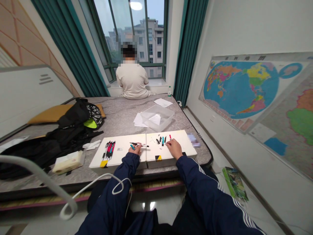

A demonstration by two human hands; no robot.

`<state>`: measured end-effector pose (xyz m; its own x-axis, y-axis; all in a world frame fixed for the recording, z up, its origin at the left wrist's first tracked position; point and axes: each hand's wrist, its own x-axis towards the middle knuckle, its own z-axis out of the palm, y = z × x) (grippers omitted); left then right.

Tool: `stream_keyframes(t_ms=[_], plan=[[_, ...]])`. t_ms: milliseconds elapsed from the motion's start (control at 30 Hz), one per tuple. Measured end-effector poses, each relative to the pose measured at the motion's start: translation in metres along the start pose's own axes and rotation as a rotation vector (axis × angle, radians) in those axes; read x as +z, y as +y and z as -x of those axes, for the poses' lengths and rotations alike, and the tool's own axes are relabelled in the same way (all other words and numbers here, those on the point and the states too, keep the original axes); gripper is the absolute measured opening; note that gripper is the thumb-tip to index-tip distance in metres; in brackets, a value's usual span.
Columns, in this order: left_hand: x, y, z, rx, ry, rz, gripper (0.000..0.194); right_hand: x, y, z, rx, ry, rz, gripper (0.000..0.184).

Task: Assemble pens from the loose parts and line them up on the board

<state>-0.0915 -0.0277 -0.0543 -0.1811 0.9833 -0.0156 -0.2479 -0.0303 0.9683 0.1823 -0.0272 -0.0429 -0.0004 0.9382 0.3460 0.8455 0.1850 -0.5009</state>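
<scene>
My left hand (136, 150) is closed around pen parts (142, 145), slim black and white pieces with a teal one among them, above the left white box (127, 159). Over the right white box (151, 157), my right hand (174, 148) has its fingertips pinched together. What they hold, if anything, is too small to make out. Just left of those fingers lie several loose pen pieces, including a teal barrel (162, 141), black pieces (157, 141) and small bits. A red piece (170, 137) lies just beyond my right fingers. Several assembled pens (110, 150) in black, red and teal lie side by side at the left.
Behind the boxes stands a clear plastic bin (167, 119) with papers (139, 120) beside it. A tissue pack (67, 162) and black bag (31, 150) lie left. A white cable (85, 189) arcs by my left sleeve. A person (132, 78) sits by the window.
</scene>
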Motion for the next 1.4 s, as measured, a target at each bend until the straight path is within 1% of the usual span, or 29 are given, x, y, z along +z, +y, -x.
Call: stream_keyframes(t_ms=[167, 300, 367, 467, 533, 600, 700, 767, 800, 900, 967, 1033, 1200, 1400], plan=[[0.002, 0.000, 0.000, -0.006, -0.003, -0.008, 0.044, -0.001, -0.004, 0.004, -0.035, 0.004, -0.055, 0.023], [0.002, 0.000, 0.000, 0.006, -0.001, -0.025, 0.046, 0.007, -0.019, 0.008, -0.093, -0.097, -0.131, 0.016], [0.002, 0.000, 0.000, 0.009, -0.004, -0.026, 0.046, 0.014, -0.028, 0.010, -0.078, -0.135, -0.113, 0.013], [0.001, 0.000, -0.001, 0.007, -0.004, -0.010, 0.046, 0.021, -0.039, 0.012, -0.044, -0.137, -0.039, 0.008], [0.000, -0.001, -0.001, 0.002, 0.006, -0.007, 0.046, 0.022, -0.043, 0.014, -0.042, -0.137, -0.019, 0.008], [0.000, -0.001, -0.001, -0.005, 0.017, -0.012, 0.046, 0.021, -0.047, 0.015, -0.059, -0.129, -0.054, 0.009], [0.000, -0.002, -0.002, -0.011, 0.022, -0.009, 0.046, 0.025, -0.057, 0.015, -0.102, -0.086, -0.229, 0.011], [0.000, -0.003, -0.003, -0.010, 0.023, -0.005, 0.045, 0.034, -0.067, 0.013, -0.069, -0.088, -0.434, 0.013], [0.000, -0.004, -0.003, -0.008, 0.024, -0.004, 0.045, 0.040, -0.072, 0.012, -0.020, -0.109, -0.553, 0.014], [0.000, -0.005, -0.003, -0.006, 0.025, -0.004, 0.044, 0.059, -0.085, 0.011, 0.189, -0.182, -0.877, 0.021], [0.000, -0.004, -0.003, -0.008, 0.021, -0.006, 0.044, 0.067, -0.088, 0.012, 0.253, -0.176, -1.007, 0.025], [0.001, -0.004, -0.003, -0.015, 0.017, -0.008, 0.045, 0.069, -0.088, 0.014, 0.259, -0.158, -1.075, 0.027], [0.002, -0.003, -0.003, -0.015, 0.032, -0.039, 0.045, 0.065, -0.084, 0.015, 0.298, -0.181, -1.146, 0.031], [0.000, -0.007, -0.004, -0.003, 0.035, -0.044, 0.043, 0.074, -0.082, 0.014, 0.288, -0.125, -1.091, 0.028]])
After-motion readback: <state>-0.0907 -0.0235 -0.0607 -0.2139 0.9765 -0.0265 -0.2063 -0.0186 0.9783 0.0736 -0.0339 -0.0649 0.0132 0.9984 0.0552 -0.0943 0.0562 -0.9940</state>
